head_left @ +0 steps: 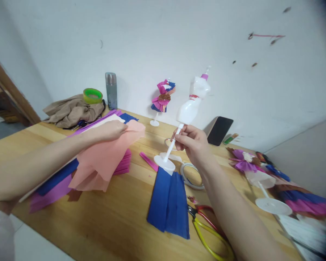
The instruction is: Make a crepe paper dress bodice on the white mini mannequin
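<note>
My right hand [191, 139] is closed around the thin post of a small white mannequin [191, 105], which leans to the right. Its round base [163, 164] is tilted above the table. The mannequin wears a purple neck band and a red band at the waist. My left hand [115, 128] is closed on a sheet of peach crepe paper [103, 159] that hangs down in folds. Beneath that sheet are purple, white, blue and pink papers, partly covered. Folded blue crepe paper [168, 203] lies just below the mannequin's base.
Scissors [206, 228] with red and yellow handles and a tape roll [192, 175] lie near my right forearm. Behind stand a flask [111, 90], a paper-dressed mannequin [163, 98] and a phone [220, 130]. More dressed stands [273, 204] are at right; brown cloth [76, 110] is at left.
</note>
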Tool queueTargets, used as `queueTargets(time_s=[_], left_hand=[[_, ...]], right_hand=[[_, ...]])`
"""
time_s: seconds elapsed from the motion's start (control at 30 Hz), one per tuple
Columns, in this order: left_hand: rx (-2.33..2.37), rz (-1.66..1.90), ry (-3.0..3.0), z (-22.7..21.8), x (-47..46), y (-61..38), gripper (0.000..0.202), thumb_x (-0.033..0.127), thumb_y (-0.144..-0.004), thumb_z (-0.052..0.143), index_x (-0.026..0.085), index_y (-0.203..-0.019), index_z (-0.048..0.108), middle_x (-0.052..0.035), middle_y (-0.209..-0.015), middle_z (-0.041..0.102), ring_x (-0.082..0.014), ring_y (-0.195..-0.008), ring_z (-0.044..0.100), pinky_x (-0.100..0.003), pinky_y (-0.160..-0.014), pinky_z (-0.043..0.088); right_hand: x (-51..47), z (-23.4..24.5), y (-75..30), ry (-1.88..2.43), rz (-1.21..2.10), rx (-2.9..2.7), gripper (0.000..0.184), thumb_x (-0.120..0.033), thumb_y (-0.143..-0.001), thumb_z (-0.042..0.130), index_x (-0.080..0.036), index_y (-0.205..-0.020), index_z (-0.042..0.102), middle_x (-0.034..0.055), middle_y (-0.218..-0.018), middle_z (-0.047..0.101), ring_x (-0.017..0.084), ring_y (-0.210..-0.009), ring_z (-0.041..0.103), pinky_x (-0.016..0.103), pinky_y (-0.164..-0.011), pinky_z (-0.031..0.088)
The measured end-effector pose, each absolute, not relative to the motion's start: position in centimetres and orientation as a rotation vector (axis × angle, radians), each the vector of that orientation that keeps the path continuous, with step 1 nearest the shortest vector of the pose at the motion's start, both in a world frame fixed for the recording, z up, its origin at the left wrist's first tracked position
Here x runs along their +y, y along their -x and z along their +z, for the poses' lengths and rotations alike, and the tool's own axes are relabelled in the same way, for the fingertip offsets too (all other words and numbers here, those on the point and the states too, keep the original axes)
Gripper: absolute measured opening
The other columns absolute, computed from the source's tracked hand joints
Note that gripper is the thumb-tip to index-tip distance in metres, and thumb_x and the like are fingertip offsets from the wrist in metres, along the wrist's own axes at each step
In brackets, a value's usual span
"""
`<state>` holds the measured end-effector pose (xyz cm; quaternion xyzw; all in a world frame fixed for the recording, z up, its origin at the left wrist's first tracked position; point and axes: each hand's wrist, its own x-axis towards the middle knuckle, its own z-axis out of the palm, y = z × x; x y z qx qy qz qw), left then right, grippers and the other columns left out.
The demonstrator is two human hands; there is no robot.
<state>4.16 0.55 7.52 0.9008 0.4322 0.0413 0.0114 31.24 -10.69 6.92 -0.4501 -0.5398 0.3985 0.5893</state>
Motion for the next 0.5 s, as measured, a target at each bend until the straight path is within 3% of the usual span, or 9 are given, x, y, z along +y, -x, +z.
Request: queueTargets(time_s=[0.1,0.17,0.4,0.5], left_hand=[[1.392,0.131,-2.746,4.7,0.6,-4.5,0.046,0.033,-0.094,0.039,0.012,-0.129,0.060,-0.0174,-0.131,0.066,-0.0310,-0.119,0.062,-0.042,-0.101,0.046],[1.385,0.186,-2.662,3.7,0.4,-4.7,0.058,0.039,-0.094,0.041,0.011,-0.144,0.048,-0.0157,-0.147,0.054,-0.0293,-0.133,0.053,-0.040,-0.110,0.040],[1.487,0.388,-2.550,4.8,0.9,-2.1,0.062,0.045,-0.097,0.029,0.013,-0.148,0.044,-0.0110,-0.152,0.049,-0.0250,-0.137,0.049,-0.033,-0.112,0.038],[1.753,0.236,-2.531,6.1,2.8,1.5,0.057,0.042,-0.098,0.029,0.013,-0.140,0.053,-0.0103,-0.143,0.059,-0.0250,-0.124,0.058,-0.032,-0.103,0.042]], right_hand=[[-10.6,6.8,-31.1,1.053,0.947,-1.265,0.017,-0.026,-0.060,0.075,-0.017,-0.069,0.063,-0.0021,-0.056,0.062,0.007,-0.039,0.049,0.021,-0.039,0.034],[-10.5,6.8,-31.0,1.055,0.969,-1.273,0.018,-0.027,-0.060,0.074,-0.017,-0.070,0.063,-0.0033,-0.055,0.060,0.007,-0.039,0.049,0.021,-0.039,0.034],[-10.5,4.8,-28.6,1.168,1.037,-1.316,0.018,-0.030,-0.064,0.069,-0.020,-0.073,0.057,-0.0059,-0.053,0.057,0.010,-0.041,0.054,0.021,-0.041,0.038],[-10.1,2.9,-27.3,1.214,1.014,-1.366,0.016,-0.030,-0.067,0.065,-0.021,-0.074,0.054,-0.0044,-0.053,0.059,0.014,-0.047,0.062,0.024,-0.045,0.044]])
